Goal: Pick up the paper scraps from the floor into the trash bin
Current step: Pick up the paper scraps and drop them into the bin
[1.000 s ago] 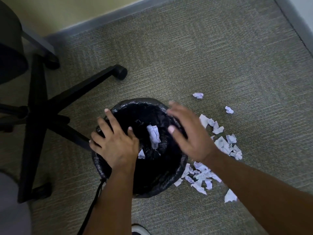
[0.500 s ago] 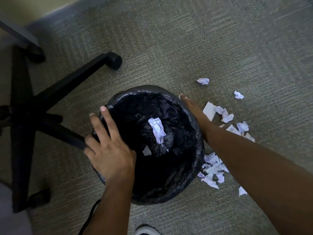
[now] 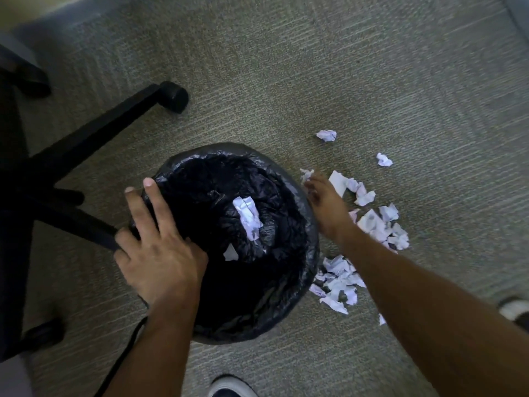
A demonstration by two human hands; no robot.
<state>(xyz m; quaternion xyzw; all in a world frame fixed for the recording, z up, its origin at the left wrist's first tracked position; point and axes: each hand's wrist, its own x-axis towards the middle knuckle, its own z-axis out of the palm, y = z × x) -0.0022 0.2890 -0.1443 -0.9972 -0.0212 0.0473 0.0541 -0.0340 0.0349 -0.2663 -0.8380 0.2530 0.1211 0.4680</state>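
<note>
Office chair base (image 3: 94,130): black legs and casters, to the left of the left hand; one leg runs just under its knuckles.
Left hand (image 3: 156,253): fingers straight and spread, resting flat on the near-left rim of the trash bin, apparently steadying it; it grips nothing.
Trash bin (image 3: 286,173): round, lined with a black bag, between the two hands.
Scraps in bin (image 3: 247,217): one crumpled white piece and a smaller bit lie on the liner, right of the left hand.
Right hand (image 3: 325,203): low at the floor just beyond the bin's right rim, fingertips at a small scrap (image 3: 306,174); whether they already pinch it I cannot tell.
Paper scraps on the floor (image 3: 372,224): many white pieces, scattered right of and beneath the right forearm, two lying farther out.
Progress: judged early; only a couple of pieces are binned, and most of the pile is left to gather.
</note>
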